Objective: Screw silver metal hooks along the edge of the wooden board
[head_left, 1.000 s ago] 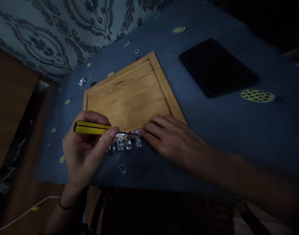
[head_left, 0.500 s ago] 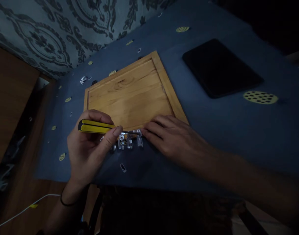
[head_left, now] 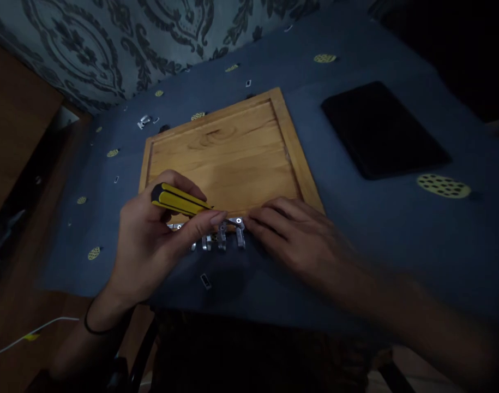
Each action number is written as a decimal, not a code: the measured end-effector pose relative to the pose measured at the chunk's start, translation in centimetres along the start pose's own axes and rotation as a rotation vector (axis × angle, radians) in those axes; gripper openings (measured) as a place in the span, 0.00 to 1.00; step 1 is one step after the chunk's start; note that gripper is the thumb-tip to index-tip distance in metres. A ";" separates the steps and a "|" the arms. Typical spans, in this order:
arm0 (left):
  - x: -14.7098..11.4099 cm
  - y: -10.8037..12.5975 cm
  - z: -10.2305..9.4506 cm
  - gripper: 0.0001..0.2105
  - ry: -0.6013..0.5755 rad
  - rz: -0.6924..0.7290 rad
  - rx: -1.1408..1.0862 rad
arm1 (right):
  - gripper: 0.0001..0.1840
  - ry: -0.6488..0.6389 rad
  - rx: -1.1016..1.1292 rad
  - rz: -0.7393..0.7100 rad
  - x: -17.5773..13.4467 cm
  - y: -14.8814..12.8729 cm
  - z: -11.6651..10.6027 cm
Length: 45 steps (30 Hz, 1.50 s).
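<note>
While a thin black band [head_left: 94, 326] is circling the wrist, the left hand [head_left: 149, 243] is grasping a slim tool with a yellow-and-black handle [head_left: 179, 200] over the near edge of a tan rectangular wooden board [head_left: 228, 169]. The tool's shaft is pointing toward a pale cross-slotted screw [head_left: 238, 220] on the rightmost of several curved silver metal pieces [head_left: 241, 239] lining that edge. The right hand [head_left: 292, 234] is curling its fingers beside that piece; whether they are pinching anything cannot be told. The board is lying on a dark blue printed cloth [head_left: 253, 297]. Right of the board, a flat black rectangular slab [head_left: 384, 131] is lying apart. Beyond the board's far left corner, a small silver fitting [head_left: 144, 121] is resting.
</note>
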<state>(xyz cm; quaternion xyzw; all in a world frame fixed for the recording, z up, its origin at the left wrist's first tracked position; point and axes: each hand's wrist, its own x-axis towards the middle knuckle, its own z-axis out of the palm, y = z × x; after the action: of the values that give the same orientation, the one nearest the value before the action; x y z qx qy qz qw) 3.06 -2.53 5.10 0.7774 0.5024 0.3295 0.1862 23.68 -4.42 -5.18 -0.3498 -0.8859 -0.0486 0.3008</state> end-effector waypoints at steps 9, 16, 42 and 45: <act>2.5 -1.2 -0.9 0.09 -0.220 0.146 -0.099 | 0.12 -0.054 -0.003 -0.001 0.0 0.2 -0.4; 3.2 -2.2 -0.7 0.08 -0.363 0.206 -0.211 | 0.13 -0.006 0.053 0.000 0.1 0.1 -0.4; 3.8 -1.6 -0.5 0.08 -0.334 0.117 -0.311 | 0.15 -0.047 0.075 0.056 0.3 -0.2 -0.6; 3.7 -1.9 -0.4 0.09 -0.339 0.118 -0.313 | 0.15 -0.045 0.079 0.063 0.2 -0.2 -0.5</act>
<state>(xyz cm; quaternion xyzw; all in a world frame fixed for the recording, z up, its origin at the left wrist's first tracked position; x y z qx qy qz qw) 2.59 1.56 5.38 0.8113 0.3604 0.2785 0.3666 23.70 -4.60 -4.61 -0.3663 -0.8823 0.0039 0.2957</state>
